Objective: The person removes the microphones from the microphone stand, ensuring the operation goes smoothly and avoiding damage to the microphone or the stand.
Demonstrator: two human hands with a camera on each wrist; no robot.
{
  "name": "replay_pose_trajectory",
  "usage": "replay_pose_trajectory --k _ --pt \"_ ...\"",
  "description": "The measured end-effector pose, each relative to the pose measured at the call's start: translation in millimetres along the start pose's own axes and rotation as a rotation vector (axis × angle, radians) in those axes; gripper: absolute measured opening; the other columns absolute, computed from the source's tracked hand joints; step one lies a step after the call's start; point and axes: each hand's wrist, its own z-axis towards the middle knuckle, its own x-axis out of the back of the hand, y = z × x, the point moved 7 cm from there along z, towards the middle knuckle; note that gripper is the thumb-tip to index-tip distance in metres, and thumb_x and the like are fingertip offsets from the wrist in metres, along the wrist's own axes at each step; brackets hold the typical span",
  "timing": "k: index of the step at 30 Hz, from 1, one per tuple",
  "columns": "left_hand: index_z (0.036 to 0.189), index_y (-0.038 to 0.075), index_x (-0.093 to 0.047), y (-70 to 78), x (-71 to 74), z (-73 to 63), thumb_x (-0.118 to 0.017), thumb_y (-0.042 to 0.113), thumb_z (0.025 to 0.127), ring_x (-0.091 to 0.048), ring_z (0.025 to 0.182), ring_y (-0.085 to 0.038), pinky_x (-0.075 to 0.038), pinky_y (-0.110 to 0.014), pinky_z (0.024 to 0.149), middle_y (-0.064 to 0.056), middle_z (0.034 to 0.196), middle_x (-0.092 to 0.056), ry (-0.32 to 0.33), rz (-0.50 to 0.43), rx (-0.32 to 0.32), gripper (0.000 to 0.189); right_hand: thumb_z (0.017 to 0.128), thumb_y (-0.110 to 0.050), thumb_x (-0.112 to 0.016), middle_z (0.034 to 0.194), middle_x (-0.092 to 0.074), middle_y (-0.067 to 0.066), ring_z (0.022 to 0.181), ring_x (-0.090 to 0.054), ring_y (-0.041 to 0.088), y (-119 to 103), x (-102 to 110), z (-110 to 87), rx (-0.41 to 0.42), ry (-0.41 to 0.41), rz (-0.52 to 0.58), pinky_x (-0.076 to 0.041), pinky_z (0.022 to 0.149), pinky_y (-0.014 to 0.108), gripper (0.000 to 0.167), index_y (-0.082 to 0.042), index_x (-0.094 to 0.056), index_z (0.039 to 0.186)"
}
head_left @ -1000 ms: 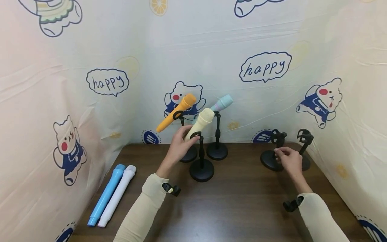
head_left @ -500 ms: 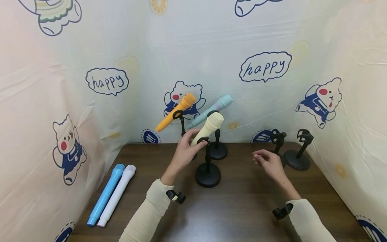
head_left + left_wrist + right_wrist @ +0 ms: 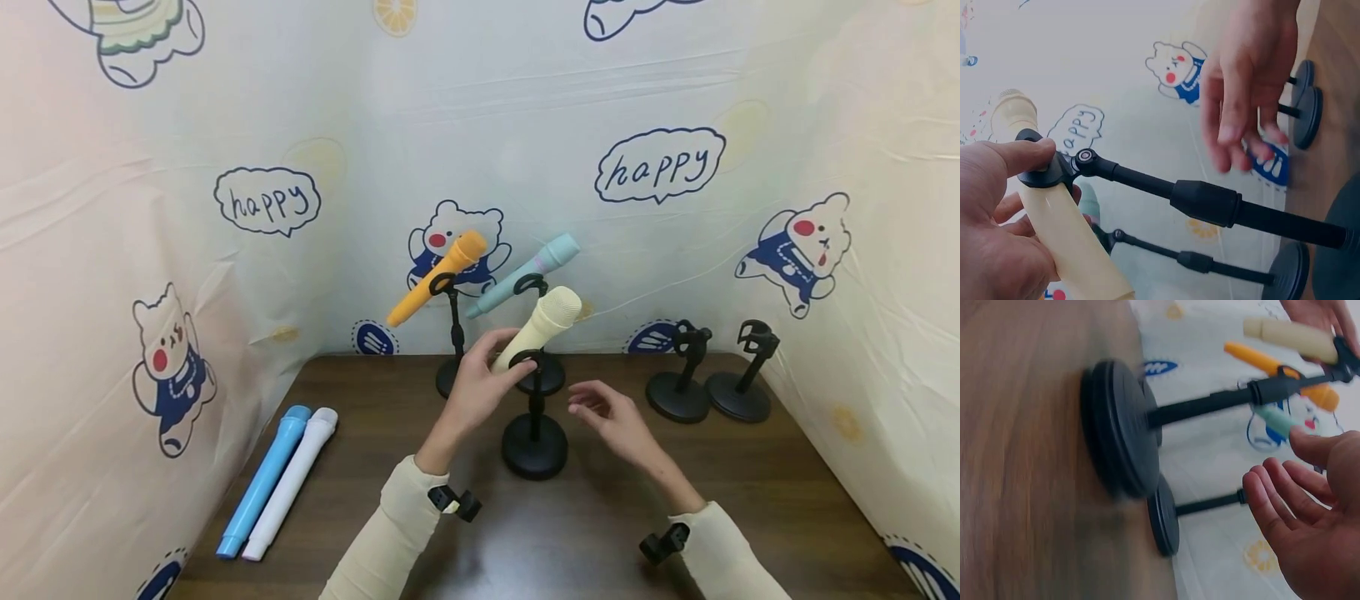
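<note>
Left hand (image 3: 480,379): cream mic (image 3: 546,321), seated in its stand (image 3: 536,427), is gripped, long axis 8-to-2 o'clock (head view). Right hand (image 3: 615,418): nothing held, fingers loosely bent; stand is sited near, at 9 o'clock, mic between 10 and 11.

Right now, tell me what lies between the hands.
In the head view, the front stand is between left hand and right hand, a rear stand behind.

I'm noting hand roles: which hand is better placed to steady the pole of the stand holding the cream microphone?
Probably the right hand: it is empty and close beside that stand. The left hand is occupied, gripping the cream microphone at the clip.
</note>
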Motion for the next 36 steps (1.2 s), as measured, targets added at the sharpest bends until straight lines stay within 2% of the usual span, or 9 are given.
replay_pose_trajectory --k 1,4,9,15,22,27,31,36 --pt "0.139 0.018 -0.065 0.9 -2.2 -0.9 -0.083 0.021 0.095 -0.062 0.119 -0.024 -0.053 -0.048 0.099 -0.005 0.134 -0.066 -0.003 0.003 -0.002 0.048 0.101 -0.018 -0.075 0.117 -0.076 0.016 0.101 -0.075 0.03 -3 -5 -0.3 0.006 -0.015 0.006 -0.061 0.082 0.027 0.031 -0.008 -0.069 0.13" --pt "0.139 0.018 -0.065 2.7 -8.0 -2.9 -0.084 0.021 0.095 -0.063 0.118 -0.024 -0.053 -0.049 0.098 -0.005 0.133 -0.067 -0.01 0.012 -0.014 0.049 0.099 -0.021 -0.078 0.123 -0.074 0.015 0.106 -0.074 0.023 -10 -16 -1.4 0.018 -0.053 0.021 -0.062 0.088 0.03 0.039 -0.008 -0.066 0.134" --pt "0.14 0.019 -0.066 4.2 -16.3 -6.1 -0.085 0.021 0.093 -0.064 0.112 -0.022 -0.055 -0.043 0.092 -0.005 0.131 -0.068 -0.017 0.028 -0.028 0.05 0.096 -0.019 -0.081 0.12 -0.075 0.011 0.105 -0.075 0.023 -18 -28 -2.6 0.038 -0.057 0.042 -0.063 0.09 0.032 0.045 -0.009 -0.065 0.137" --pt "0.139 0.021 -0.066 3.2 -21.2 -10.1 -0.085 0.022 0.093 -0.064 0.109 -0.022 -0.057 -0.039 0.086 -0.005 0.129 -0.067 -0.014 0.023 -0.018 0.049 0.095 -0.017 -0.082 0.108 -0.079 0.007 0.1 -0.077 0.022 -25 -32 -1.5 0.096 -0.017 0.007 -0.065 0.087 0.034 0.037 -0.011 -0.071 0.129" --pt "0.14 0.021 -0.066 2.0 -20.6 -11.2 -0.084 0.021 0.094 -0.063 0.11 -0.022 -0.056 -0.043 0.089 -0.004 0.131 -0.067 -0.001 0.02 0.001 0.049 0.091 -0.013 -0.085 0.104 -0.079 0.005 0.095 -0.077 0.018 -31 -33 -1.6 0.158 0.033 -0.034 -0.066 0.083 0.038 0.03 -0.011 -0.075 0.12" --pt "0.141 0.019 -0.065 0.3 -19.5 -10.6 -0.083 0.02 0.095 -0.062 0.111 -0.023 -0.055 -0.047 0.091 -0.005 0.132 -0.067 -0.001 0.003 0.013 0.049 0.09 -0.012 -0.087 0.103 -0.079 0.005 0.094 -0.078 0.018 -32 -34 -1.3 0.142 0.063 -0.076 -0.067 0.081 0.036 0.028 -0.01 -0.077 0.116" --pt "0.141 0.019 -0.064 -1.3 -18.8 -10.0 -0.082 0.02 0.096 -0.063 0.111 -0.023 -0.055 -0.043 0.091 -0.005 0.133 -0.066 -0.01 -0.013 0.019 0.049 0.09 -0.012 -0.087 0.103 -0.08 0.006 0.094 -0.079 0.02 -35 -34 -0.3 0.109 0.065 -0.091 -0.067 0.08 0.034 0.026 -0.01 -0.078 0.115" --pt "0.142 0.019 -0.062 -6.0 -19.0 -10.2 -0.082 0.019 0.096 -0.063 0.114 -0.023 -0.054 -0.04 0.09 -0.005 0.136 -0.066 -0.029 -0.053 0.041 0.05 0.09 -0.011 -0.087 0.105 -0.079 0.008 0.096 -0.079 0.023 -37 -35 -0.2 0.063 0.057 -0.089 -0.067 0.083 0.041 0.027 -0.008 -0.078 0.115"
